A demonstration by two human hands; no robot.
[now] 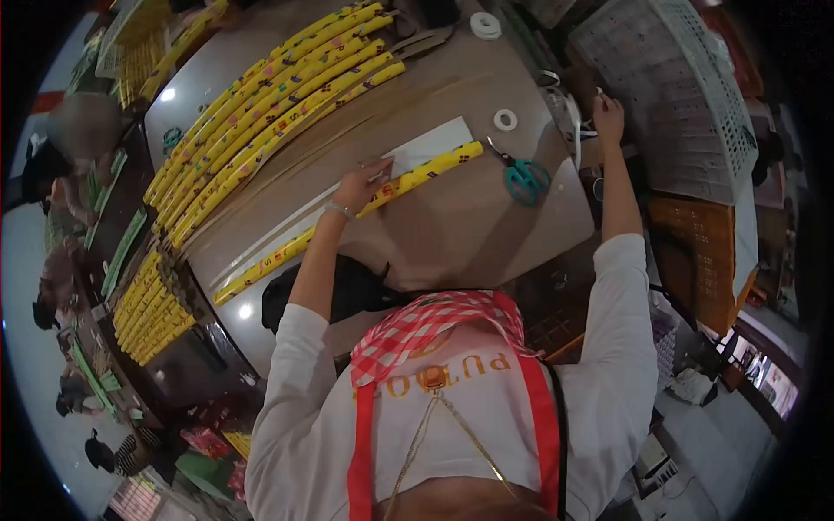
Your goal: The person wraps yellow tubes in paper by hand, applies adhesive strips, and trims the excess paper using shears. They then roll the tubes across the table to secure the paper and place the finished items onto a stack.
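Observation:
A yellow patterned paper roll lies slantwise on the table in front of me, with a white sheet edge showing along its far side. My left hand rests on this roll and the white edge, its fingers stretched out and apart. Off the table's right edge, my right hand is raised with fingers pinched around a small white piece that looks like tape. White strips hang just left of that hand. Teal-handled scissors lie near the roll's right end, blades partly apart.
Several finished yellow rolls lie across the far table. White tape rolls sit at the right. A black cloth or bag lies at the near edge. A white crate and an orange crate stand right. Other people work at left.

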